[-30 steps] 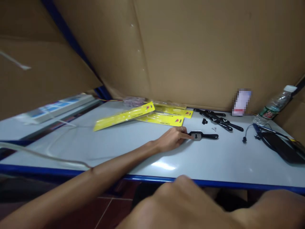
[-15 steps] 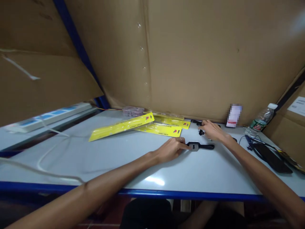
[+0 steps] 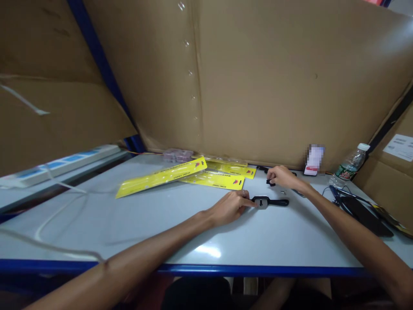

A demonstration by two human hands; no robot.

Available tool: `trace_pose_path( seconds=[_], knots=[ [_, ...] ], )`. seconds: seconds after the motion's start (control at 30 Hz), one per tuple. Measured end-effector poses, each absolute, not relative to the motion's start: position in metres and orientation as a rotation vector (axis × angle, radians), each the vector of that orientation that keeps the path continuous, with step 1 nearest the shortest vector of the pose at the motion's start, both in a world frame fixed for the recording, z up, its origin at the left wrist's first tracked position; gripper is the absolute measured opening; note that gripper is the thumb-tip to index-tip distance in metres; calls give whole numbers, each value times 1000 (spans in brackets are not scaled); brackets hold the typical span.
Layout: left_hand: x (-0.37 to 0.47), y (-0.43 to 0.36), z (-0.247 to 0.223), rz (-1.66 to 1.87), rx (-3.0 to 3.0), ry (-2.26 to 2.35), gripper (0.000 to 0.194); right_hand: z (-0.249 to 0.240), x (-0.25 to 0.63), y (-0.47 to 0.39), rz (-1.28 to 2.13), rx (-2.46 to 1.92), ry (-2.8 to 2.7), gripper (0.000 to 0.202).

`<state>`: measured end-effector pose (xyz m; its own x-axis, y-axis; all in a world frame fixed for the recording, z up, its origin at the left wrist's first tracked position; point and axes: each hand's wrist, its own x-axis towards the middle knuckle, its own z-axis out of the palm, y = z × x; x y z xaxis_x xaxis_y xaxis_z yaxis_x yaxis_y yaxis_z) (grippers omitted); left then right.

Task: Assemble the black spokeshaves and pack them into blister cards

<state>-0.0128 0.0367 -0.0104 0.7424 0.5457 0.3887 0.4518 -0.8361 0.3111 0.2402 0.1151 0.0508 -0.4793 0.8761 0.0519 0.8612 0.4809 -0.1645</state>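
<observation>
My left hand [image 3: 230, 207] is closed on the left end of a black-handled tool [image 3: 278, 202] with a grey metal plate in its middle, which lies on the table. Farther back and to the right, my right hand [image 3: 281, 177] pinches a small black part [image 3: 270, 183] at the tabletop. A small metal piece [image 3: 283, 192] lies below that hand. Behind my right hand is another black tool [image 3: 262, 168], partly covered by the fingers. Yellow blister packages [image 3: 161, 175] overlap on the table to the left of my hands.
A phone [image 3: 314, 160] leans at the back by the cardboard wall [image 3: 258, 86]. At the right are a plastic bottle [image 3: 350, 168] and a black pouch-like item [image 3: 368, 215]. White cables [image 3: 58, 245] and a power strip [image 3: 64, 165] are at the left.
My right hand has drawn slightly left and its fingertips have come onto the small black part. My left hand stays at the tool. The whole view has shifted slightly.
</observation>
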Motion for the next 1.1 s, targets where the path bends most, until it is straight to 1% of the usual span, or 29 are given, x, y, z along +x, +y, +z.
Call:
trace_pose_path(
  seconds=[0.1, 0.17, 0.23, 0.33, 0.4, 0.47, 0.53, 0.63, 0.7, 0.77, 0.9, 1.1],
  knots=[
    [-12, 37, -10, 704, 2738, 787, 52, 50, 240, 97, 306, -1506, -2473, 19],
    [-12, 37, -10, 707, 2731, 778, 51, 49, 243, 80, 489, -1446, -2348, 18],
    [-13, 38, -10, 707, 2726, 780, 53, 49, 246, 63, 673, -1360, -2267, 12],
    [-13, 37, -9, 685, 2720, 804, 55, 50, 248, 42, 912, -1239, -2332, 8],
    [-14, 37, -9, 671, 2713, 817, 55, 52, 248, 33, 1099, -1175, -2345, 14],
    [-14, 37, -8, 668, 2710, 822, 55, 54, 248, 29, 1211, -1154, -2315, 26],
    [-14, 37, -8, 658, 2715, 820, 55, 54, 248, 29, 1244, -1191, -2299, 31],
    [-14, 37, -8, 651, 2710, 817, 53, 53, 248, 31, 1293, -1270, -2220, 23],
    [-15, 37, -9, 656, 2704, 812, 53, 52, 249, 33, 1312, -1268, -2140, 24],
    [-16, 37, -9, 664, 2712, 812, 54, 51, 248, 35, 1285, -1242, -2098, 26],
    [-17, 38, -10, 698, 2724, 791, 50, 49, 247, 38, 1265, -1244, -1969, 15],
    [-16, 37, -8, 679, 2695, 798, 50, 48, 242, 35, 1195, -1233, -1810, 19]
  ],
)
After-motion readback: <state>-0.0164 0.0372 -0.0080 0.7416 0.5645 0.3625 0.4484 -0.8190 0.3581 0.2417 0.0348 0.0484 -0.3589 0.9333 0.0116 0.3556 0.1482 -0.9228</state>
